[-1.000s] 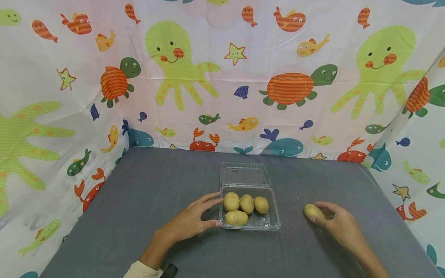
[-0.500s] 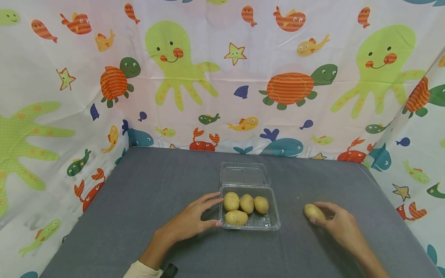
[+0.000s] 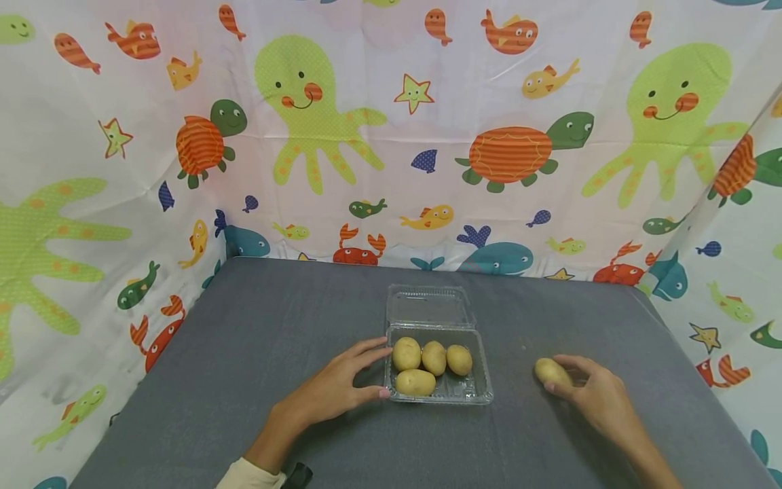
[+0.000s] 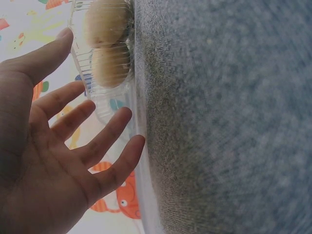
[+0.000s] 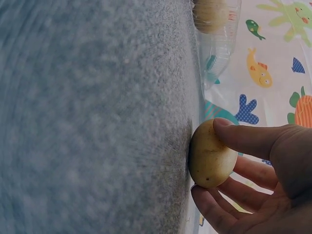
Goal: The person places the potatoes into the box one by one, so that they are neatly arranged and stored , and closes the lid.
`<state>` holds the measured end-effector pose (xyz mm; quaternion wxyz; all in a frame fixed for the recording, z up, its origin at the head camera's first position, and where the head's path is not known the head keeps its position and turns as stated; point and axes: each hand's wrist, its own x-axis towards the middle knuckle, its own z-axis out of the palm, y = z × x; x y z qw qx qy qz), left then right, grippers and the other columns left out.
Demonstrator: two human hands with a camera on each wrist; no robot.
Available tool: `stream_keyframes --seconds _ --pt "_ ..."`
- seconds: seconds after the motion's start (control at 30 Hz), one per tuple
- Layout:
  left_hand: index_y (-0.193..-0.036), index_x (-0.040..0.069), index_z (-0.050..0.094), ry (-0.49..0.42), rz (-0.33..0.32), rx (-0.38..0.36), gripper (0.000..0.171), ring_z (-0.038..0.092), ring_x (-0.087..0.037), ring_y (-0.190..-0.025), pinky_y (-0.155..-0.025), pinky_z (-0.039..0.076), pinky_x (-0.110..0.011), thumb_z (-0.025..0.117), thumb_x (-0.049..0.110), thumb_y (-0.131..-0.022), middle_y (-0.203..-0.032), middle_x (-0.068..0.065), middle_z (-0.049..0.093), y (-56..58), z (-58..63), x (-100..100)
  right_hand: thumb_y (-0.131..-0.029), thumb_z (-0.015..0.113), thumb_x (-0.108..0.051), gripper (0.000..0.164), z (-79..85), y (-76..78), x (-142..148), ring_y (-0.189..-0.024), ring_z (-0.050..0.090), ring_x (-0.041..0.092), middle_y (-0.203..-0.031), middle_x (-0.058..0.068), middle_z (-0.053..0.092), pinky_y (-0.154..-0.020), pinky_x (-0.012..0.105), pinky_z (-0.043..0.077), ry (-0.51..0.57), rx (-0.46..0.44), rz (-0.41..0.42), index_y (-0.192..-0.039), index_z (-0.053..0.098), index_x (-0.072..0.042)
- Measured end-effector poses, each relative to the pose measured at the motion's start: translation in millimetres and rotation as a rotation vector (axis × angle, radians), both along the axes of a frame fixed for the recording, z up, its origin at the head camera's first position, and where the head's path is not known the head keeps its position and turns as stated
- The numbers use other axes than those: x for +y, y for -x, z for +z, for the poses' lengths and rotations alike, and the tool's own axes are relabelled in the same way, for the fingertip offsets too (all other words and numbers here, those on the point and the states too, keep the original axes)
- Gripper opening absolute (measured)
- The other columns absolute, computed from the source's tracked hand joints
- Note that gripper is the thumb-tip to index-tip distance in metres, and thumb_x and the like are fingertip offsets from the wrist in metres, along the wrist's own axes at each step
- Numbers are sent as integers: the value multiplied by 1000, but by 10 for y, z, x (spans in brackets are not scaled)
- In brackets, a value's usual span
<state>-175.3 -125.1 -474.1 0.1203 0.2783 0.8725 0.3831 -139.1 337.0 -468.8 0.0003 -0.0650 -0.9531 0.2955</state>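
A clear plastic clamshell box (image 3: 455,390) stands on the table with its lid (image 3: 430,307) folded back. Several potatoes (image 3: 415,382) lie inside it, a row at the back and one in front on the left. My left hand (image 3: 332,387) touches the box's left rim with thumb and fingertips, its fingers spread and fairly straight in the left wrist view. To the right of the box, my right hand (image 3: 601,401) grips a single potato (image 5: 212,155) between thumb and fingers. That potato sits at the table surface.
Grey cloth covers the table (image 3: 293,299). A white curtain (image 3: 391,156) printed with sea animals hangs behind it and along both sides. A dark band (image 3: 298,475) is at my left wrist, by a cream sleeve (image 3: 249,475).
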Motion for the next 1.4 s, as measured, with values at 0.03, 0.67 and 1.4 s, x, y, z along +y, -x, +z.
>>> stream_keyframes --seconds 0.03,0.67,1.4 --pt "-161 28 47 -1 0 1 74 37 -26 -156 -119 37 -62 76 52 -97 -170 8 34 1 0 -1 -85 91 -35 66 -3 -2 -4 -111 71 46 -129 30 69 -84 59 58 -2 2 -2 -135 68 2" --pt "-161 28 48 -1 0 0 74 36 -26 -156 -119 38 -62 76 51 -97 -170 8 34 -3 -3 -5 -87 90 -37 64 8 -9 -69 -108 73 46 -126 29 71 -85 60 59 -16 36 8 -134 69 1" --pt "-161 28 48 -9 -1 6 74 36 -25 -156 -119 38 -61 76 51 -97 -170 9 35 3 -9 -1 -86 91 -33 58 70 -26 -207 -99 77 38 -126 26 72 -79 50 63 23 135 46 -131 72 -2"
